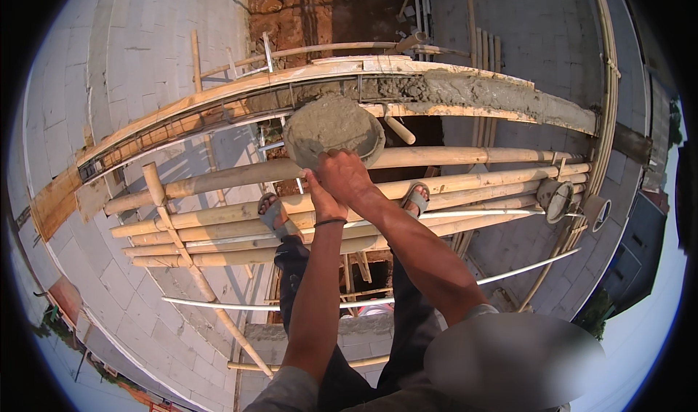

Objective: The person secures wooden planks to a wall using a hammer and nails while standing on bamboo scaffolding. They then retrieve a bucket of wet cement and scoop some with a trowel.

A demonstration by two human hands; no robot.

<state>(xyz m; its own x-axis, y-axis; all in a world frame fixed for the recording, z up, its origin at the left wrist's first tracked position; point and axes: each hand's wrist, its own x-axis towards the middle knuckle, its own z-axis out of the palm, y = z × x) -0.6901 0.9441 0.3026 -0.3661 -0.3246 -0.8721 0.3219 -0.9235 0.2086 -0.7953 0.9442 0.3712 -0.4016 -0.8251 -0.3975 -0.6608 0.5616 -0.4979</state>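
A round bucket (379,149) heaped with wet grey concrete (331,125) is at the near side of a long wooden formwork trough (465,112). My right hand (345,175) is closed over the bucket's near edge. Just below and to the left, my left hand (324,200) is closed at the same edge, its thumb side toward the bucket; its fingers are partly hidden. Fresh concrete (480,92) fills the right part of the trough. Toward the left, a steel rebar cage (174,130) lies exposed between the boards.
My sandalled feet stand on a platform of bamboo poles (240,212) with gaps between them. Two other buckets (555,200) sit at the platform's right end. Light block walls (145,41) rise on both sides. Reddish soil (287,12) lies far below. A thin white pipe (240,307) crosses nearer me.
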